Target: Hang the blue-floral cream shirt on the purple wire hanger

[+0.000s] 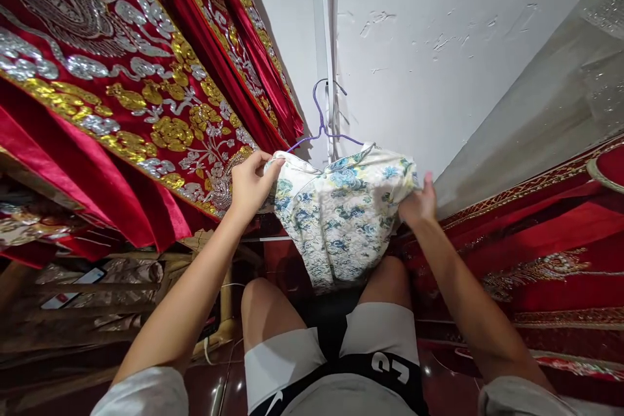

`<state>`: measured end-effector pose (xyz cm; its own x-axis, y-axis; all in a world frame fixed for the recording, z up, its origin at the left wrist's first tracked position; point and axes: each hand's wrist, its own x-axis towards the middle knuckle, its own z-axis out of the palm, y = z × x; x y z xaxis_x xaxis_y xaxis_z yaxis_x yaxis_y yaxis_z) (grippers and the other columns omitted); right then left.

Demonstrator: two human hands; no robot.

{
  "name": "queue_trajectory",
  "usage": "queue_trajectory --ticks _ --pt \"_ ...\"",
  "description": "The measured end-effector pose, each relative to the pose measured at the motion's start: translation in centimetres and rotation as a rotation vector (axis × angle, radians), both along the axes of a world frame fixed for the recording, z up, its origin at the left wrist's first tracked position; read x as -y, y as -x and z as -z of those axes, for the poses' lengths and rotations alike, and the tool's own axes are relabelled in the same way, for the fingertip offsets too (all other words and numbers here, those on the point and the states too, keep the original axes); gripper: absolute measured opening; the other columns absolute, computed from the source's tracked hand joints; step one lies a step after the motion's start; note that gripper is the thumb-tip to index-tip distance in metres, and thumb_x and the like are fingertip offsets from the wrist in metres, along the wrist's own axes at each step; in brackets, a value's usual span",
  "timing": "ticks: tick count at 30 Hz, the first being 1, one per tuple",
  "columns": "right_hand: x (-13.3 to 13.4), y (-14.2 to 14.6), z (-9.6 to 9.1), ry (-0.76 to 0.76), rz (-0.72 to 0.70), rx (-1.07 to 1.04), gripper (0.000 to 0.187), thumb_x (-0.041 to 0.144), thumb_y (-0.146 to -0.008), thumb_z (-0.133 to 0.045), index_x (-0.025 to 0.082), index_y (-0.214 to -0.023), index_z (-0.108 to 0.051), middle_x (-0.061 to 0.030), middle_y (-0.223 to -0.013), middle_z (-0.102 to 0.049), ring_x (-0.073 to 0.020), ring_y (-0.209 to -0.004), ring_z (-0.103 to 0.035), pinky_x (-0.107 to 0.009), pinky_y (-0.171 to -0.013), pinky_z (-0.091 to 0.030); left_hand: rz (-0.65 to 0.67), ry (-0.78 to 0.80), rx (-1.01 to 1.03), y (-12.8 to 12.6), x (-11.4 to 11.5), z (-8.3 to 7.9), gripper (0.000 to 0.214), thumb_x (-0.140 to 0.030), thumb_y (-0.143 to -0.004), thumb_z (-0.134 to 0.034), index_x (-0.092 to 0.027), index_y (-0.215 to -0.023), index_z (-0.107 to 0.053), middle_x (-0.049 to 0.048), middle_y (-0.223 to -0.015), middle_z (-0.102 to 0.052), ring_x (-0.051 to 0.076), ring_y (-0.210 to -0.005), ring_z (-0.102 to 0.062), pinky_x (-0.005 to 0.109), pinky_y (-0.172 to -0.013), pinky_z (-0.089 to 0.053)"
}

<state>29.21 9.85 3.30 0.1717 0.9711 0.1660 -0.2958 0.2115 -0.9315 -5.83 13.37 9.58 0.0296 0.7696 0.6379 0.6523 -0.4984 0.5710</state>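
Observation:
A white dress (341,227) with blue and yellow flowers hangs in front of me, seen steeply from above. Its lower end is hidden from this angle. It hangs on a purple hanger (322,122), whose hook is at a metal upright on the wall. My left hand (253,183) pinches the dress at its left shoulder, thumb and fingertips closed on the cloth by the neckline. At the right sleeve is my right hand (419,205), its thumb sticking up apart from the cloth. The fingers of that hand are mostly hidden behind the sleeve.
Red garments with gold and silver embroidery (170,133) hang close on the left. More red embroidered cloth (550,260) is at the right, below a sheer pale fabric (550,97). A metal upright (331,26) runs up the white wall. A phone-like object (61,299) lies lower left.

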Motion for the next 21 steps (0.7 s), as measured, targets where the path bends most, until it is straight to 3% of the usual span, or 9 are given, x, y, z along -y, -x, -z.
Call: queue_trajectory --ticks 4,8,10,12,14,15,16,18,21 --pt "0.6 -1.4 -4.1 0.002 -0.028 -0.04 0.075 0.085 -0.084 -0.04 0.023 -0.114 -0.071 -0.0138 -0.111 -0.074 -0.0365 -0.114 -0.068 -0.052 -0.087 -0.06 -0.062 -0.042 -0.028 -0.3 -0.6 -1.0 0.023 -0.04 -0.09 -0.063 -0.018 -0.085 -0.067 -0.0035 -0.064 -0.054 0.012 -0.057 -0.043 0.025 -0.058 -0.031" --pt "2.4 0.8 -7.6 -0.11 -0.183 0.144 0.086 0.089 -0.085 -0.02 0.031 -0.125 -0.068 -0.0107 -0.123 -0.071 -0.0331 -0.119 -0.066 -0.051 -0.091 -0.058 -0.121 -0.066 0.065 -1.5 -1.7 -1.7 0.014 -0.031 -0.084 -0.067 -0.018 -0.082 -0.063 -0.0035 -0.067 -0.055 0.012 -0.059 -0.044 0.026 -0.061 -0.032" --pt "4.1 2.6 -7.6 -0.149 -0.334 0.202 0.087 0.092 -0.082 -0.026 0.03 -0.124 -0.07 -0.01 -0.119 -0.073 -0.0326 -0.116 -0.068 -0.048 -0.088 -0.059 -0.093 -0.05 0.173 -1.6 -2.3 -1.3 0.016 -0.029 -0.081 -0.069 -0.018 -0.074 -0.058 -0.004 -0.065 -0.051 0.012 -0.06 -0.042 0.027 -0.062 -0.031" --pt "5.9 4.1 -6.8 -0.213 -0.631 0.275 0.086 0.092 -0.078 -0.044 0.025 -0.125 -0.07 -0.012 -0.115 -0.075 -0.0335 -0.113 -0.07 -0.047 -0.089 -0.06 -0.054 -0.045 0.398 -1.5 -2.8 -0.4 0.026 -0.028 -0.083 -0.066 -0.019 -0.064 -0.05 -0.0044 -0.06 -0.043 0.012 -0.059 -0.037 0.028 -0.061 -0.029" --pt "7.2 5.2 -5.9 -0.303 -0.876 0.409 0.083 0.08 -0.08 -0.061 0.021 -0.138 -0.062 -0.0148 -0.124 -0.073 -0.0332 -0.118 -0.068 -0.047 -0.097 -0.058 -0.022 -0.043 0.638 -1.6 -2.9 0.4 0.037 -0.03 -0.09 -0.055 -0.022 -0.058 -0.038 -0.0044 -0.057 -0.034 0.012 -0.057 -0.031 0.029 -0.059 -0.029" --pt "7.5 5.5 -5.5 -0.356 -0.888 0.517 0.082 0.07 -0.084 -0.067 0.021 -0.148 -0.053 -0.0161 -0.135 -0.068 -0.0327 -0.125 -0.064 -0.048 -0.104 -0.054 -0.016 -0.042 0.719 -1.8 -2.8 0.7 0.039 -0.032 -0.093 -0.048 -0.023 -0.058 -0.032 -0.0043 -0.056 -0.029 0.013 -0.056 -0.029 0.029 -0.058 -0.029" --pt "7.7 5.9 -5.1 -0.412 -0.799 0.643 0.083 0.058 -0.087 -0.071 0.022 -0.156 -0.041 -0.0169 -0.146 -0.059 -0.0322 -0.135 -0.058 -0.049 -0.111 -0.048 0.006 -0.023 0.776 -2.2 -2.5 0.8 0.04 -0.033 -0.096 -0.041 -0.024 -0.06 -0.027 -0.0044 -0.056 -0.026 0.013 -0.054 -0.027 0.029 -0.056 -0.029" --pt "7.4 6.4 -4.4 -0.52 -0.432 0.899 0.093 0.041 -0.088 -0.074 0.026 -0.163 -0.023 -0.0171 -0.163 -0.038 -0.0336 -0.15 -0.039 -0.055 -0.121 -0.035 0.154 0.11 0.904 -3.7 -1.5 0.6 0.04 -0.037 -0.097 -0.035 -0.025 -0.062 -0.022 -0.0048 -0.054 -0.021 0.013 -0.05 -0.026 0.029 -0.052 -0.032" --pt "6.4 7.5 -3.1 -0.685 -0.102 1.186 0.106 0.027 -0.084 -0.076 0.028 -0.166 -0.009 -0.0174 -0.17 -0.018 -0.04 -0.157 -0.018 -0.065 -0.125 -0.019 0.55 0.507 1.126 -7.3 0.9 -0.5 0.035 -0.038 -0.09 -0.048 -0.023 -0.063 -0.032 -0.0059 -0.053 -0.025 0.011 -0.044 -0.029 0.027 -0.049 -0.036"
